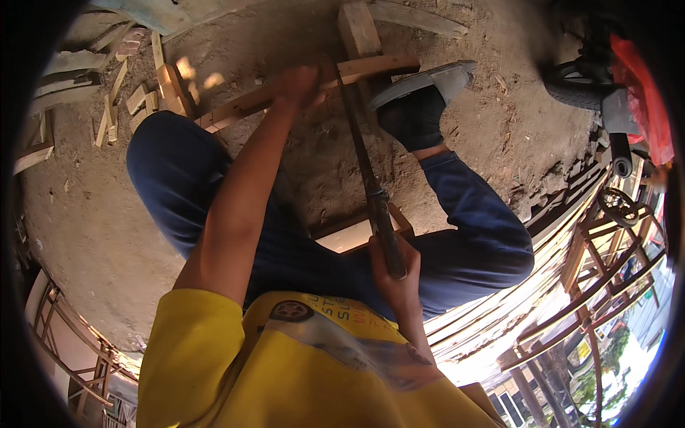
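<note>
With my right hand [397,265] I grip the round wooden handle of a long, narrow, dark-bladed hand tool [362,153]. Its blade points away from me and its tip meets the wooden bar; whether it is a saw or a knife I cannot tell. My left hand [300,84], slightly blurred, is closed around the bar [246,105], just left of the blade. This long bar runs crosswise in front of me, its right end beside my sandalled foot [421,100]. A square wooden block [359,32] lies at the bar's far side.
Wood offcuts [143,100] lie on the dirt floor [93,207] at left. Between my legs is a wooden frame or box [357,234], partly hidden. At right are a black wheel [579,75], a red plastic sheet [642,100], stacked boards and a wooden frame [592,250].
</note>
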`<state>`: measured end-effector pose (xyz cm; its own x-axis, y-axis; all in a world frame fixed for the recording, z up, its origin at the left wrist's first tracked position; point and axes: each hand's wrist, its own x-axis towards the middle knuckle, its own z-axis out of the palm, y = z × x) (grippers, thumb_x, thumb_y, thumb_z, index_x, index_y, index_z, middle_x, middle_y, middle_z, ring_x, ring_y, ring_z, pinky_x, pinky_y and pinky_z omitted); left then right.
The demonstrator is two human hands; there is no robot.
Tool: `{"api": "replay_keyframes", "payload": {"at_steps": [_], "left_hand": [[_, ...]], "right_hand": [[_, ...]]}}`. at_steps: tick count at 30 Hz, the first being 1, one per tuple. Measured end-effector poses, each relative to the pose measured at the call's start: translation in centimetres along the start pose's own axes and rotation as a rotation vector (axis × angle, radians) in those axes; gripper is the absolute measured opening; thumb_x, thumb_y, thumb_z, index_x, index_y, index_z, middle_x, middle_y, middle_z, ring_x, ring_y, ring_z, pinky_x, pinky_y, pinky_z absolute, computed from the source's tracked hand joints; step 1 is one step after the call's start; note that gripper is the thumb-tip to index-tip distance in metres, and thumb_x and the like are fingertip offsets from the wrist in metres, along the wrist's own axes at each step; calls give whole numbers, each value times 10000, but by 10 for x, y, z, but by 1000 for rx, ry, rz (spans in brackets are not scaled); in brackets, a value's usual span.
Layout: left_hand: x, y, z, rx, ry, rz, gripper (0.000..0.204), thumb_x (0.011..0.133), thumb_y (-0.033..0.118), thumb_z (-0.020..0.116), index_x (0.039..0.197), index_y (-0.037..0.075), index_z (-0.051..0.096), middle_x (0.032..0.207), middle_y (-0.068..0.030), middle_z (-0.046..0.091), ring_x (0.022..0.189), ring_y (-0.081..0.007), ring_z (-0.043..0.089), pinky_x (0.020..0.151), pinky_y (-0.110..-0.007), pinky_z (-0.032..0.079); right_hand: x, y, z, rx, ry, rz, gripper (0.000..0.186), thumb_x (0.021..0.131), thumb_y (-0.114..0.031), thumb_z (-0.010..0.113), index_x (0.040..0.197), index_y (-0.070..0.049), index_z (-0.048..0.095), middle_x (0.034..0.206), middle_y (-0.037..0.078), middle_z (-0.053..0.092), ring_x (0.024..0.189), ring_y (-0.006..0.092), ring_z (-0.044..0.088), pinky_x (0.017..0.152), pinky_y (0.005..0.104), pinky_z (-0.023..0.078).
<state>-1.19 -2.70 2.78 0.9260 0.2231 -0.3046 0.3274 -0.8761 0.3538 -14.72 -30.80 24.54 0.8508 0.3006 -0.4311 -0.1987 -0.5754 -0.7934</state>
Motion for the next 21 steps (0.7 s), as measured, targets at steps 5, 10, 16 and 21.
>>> {"api": "replay_keyframes", "payload": {"at_steps": [5,10,16,21], "left_hand": [[2,2,4,23,33,6,427,696,277,760,997,24,595,897,-182,682,864,-369,674,757,-457,559],[11,-8,12,-5,-2,30,476,680,274,779,1026,26,566,907,-194,677,887,-374,667,770,-464,555],[7,-15,14,29,67,77,487,676,273,775,1044,28,570,915,-190,679,878,-373,667,773,-458,555],[12,-16,14,25,50,53,487,671,274,778,1035,27,569,908,-184,681,869,-380,665,767,-454,555]], "right_hand": [[-38,1,-16,-152,28,-40,93,884,-62,608,846,21,589,592,56,516,551,67,443,477,278,379],[6,1,0,5,-52,77,119,905,-81,601,847,23,600,614,30,515,583,50,419,495,260,359],[-38,-6,-32,-94,-43,106,135,906,-76,597,813,19,576,601,10,492,579,38,387,486,248,335],[-4,-2,-12,-47,-63,28,116,902,-64,594,827,24,587,607,15,503,578,39,405,486,246,343]]}}
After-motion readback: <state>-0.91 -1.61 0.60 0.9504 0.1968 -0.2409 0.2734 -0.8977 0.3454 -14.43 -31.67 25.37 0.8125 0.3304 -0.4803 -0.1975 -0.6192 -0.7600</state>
